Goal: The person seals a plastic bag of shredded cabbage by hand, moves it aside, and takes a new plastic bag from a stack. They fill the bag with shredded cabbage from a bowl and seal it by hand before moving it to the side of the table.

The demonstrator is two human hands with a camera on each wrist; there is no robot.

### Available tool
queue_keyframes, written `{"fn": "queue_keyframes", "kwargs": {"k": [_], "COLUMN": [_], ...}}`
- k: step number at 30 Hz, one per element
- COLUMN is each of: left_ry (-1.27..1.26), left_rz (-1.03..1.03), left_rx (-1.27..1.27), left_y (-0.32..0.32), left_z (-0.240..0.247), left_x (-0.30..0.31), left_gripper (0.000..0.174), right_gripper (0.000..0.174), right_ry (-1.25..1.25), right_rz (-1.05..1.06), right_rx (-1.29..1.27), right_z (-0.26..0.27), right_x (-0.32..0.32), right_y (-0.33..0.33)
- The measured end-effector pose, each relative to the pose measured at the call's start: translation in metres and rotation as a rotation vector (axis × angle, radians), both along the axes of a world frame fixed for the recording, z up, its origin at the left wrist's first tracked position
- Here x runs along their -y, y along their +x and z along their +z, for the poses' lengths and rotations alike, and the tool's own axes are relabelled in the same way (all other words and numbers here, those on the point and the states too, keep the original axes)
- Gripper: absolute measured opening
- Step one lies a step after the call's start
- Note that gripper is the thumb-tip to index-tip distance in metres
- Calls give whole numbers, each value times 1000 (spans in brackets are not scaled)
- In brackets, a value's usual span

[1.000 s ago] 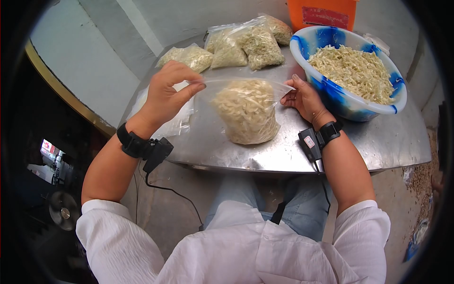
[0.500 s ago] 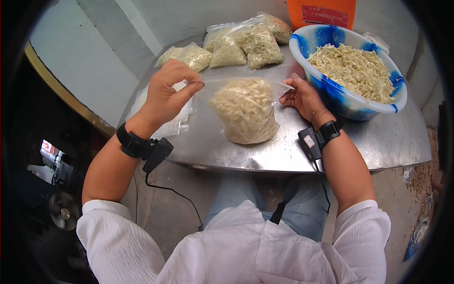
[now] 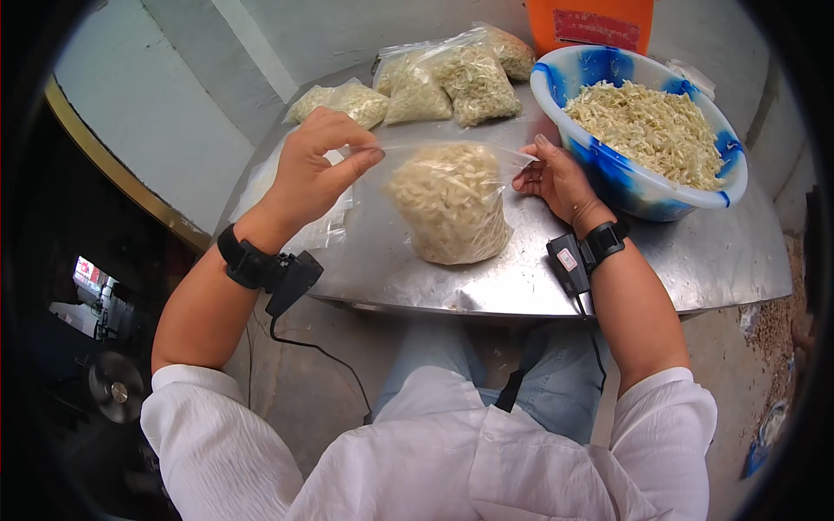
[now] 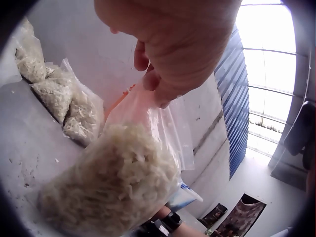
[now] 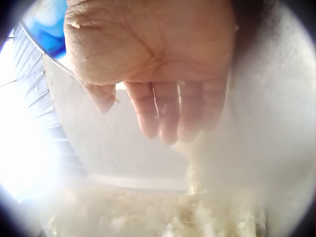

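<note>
A clear zip bag [image 3: 450, 204], filled with pale shredded vegetable strips, stands upright on the metal table near its front edge. At the bag's upper left corner my left hand [image 3: 317, 165] pinches the plastic between thumb and fingertips. The left wrist view shows the bag [image 4: 118, 180] bulging below the left hand [image 4: 182, 44], its top stretched up to the fingers. My right hand [image 3: 560, 181] holds the opposite upper corner by thumb and forefinger. In the right wrist view the right hand's [image 5: 158, 64] other fingers reach down above the blurred bag.
A blue and white basin [image 3: 625, 187] heaped with the same strips [image 3: 647, 135] sits at the right. Several filled bags [image 3: 478, 82] stand along the back, and flat plastic bags [image 3: 317, 221] lie at the left. An orange container [image 3: 591, 24] is behind the basin on the metal table [image 3: 556, 286].
My left hand has shifted slightly right along the top of the bag. The right hand and the filled bag stay nearly in place.
</note>
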State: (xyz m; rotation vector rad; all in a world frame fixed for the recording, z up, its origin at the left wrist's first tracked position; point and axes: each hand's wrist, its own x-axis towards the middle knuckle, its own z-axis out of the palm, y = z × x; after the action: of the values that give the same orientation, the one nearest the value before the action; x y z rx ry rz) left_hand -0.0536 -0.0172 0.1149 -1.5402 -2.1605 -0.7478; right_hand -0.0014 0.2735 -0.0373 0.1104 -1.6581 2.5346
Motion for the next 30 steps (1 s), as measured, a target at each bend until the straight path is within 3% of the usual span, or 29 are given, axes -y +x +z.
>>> {"fn": "queue_keyframes", "kwargs": {"k": [6, 11, 14, 30], "left_ry": [-4, 127, 141, 179], "left_rz": [-28, 79, 71, 28], "left_rx": [-50, 127, 90, 217], "left_y": [1, 6, 0, -10], "left_z": [1, -8, -12, -18], "left_x": [0, 8, 18, 21], "left_gripper": [6, 13, 14, 6], "right_gripper": [42, 41, 40, 41], "right_ry": [-8, -12, -37, -79], "right_rz": [1, 16, -26, -21], "right_rx": [7, 15, 27, 16], "right_z": [-2, -1, -2, -5], "right_x": [0, 0, 1, 0], "right_y": [-1, -2, -2, -4]}}
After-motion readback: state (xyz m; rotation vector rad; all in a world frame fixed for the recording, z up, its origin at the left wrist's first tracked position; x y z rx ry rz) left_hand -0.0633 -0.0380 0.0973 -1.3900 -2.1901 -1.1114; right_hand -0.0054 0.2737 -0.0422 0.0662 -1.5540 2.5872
